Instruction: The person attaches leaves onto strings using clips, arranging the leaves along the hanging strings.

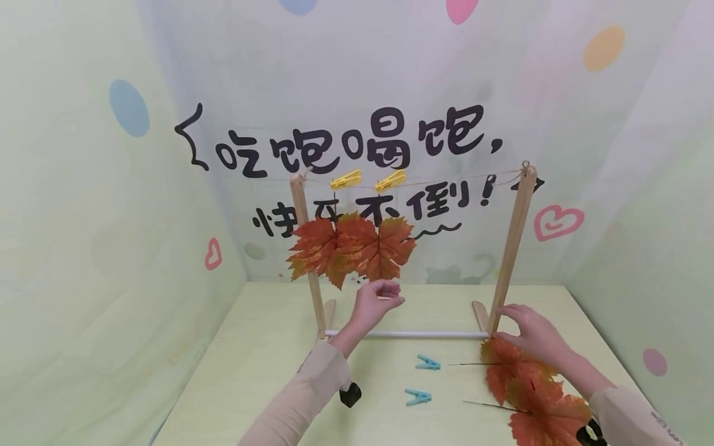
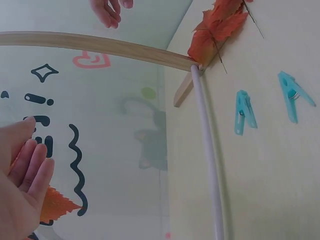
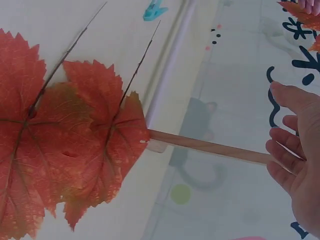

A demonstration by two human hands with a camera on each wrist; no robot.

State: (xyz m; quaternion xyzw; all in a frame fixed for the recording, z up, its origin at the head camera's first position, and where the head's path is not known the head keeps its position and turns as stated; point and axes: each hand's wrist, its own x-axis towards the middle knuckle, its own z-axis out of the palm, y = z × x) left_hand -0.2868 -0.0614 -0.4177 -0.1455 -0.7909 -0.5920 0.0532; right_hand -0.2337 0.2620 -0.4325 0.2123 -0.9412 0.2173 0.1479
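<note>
Two red-orange maple leaves (image 1: 382, 248) hang by their stems from a string, each under a yellow clothespin (image 1: 392, 180). Just below the nearer leaf is my left hand (image 1: 375, 306), its fingers loosely bent; whether they touch the leaf tip cannot be told. In the left wrist view that hand (image 2: 22, 175) shows nothing gripped. My right hand (image 1: 532, 334) is beside the right wooden post (image 1: 512, 254), above two more leaves (image 1: 549, 415) lying on the table. Its fingers look relaxed and hold nothing in the right wrist view.
Two blue clothespins (image 1: 428, 362) lie on the table (image 1: 223, 384) near the leaf stems. A white rod (image 1: 413, 334) joins the feet of the two posts. Behind the frame stands a printed backdrop (image 1: 357, 74) with dark lettering.
</note>
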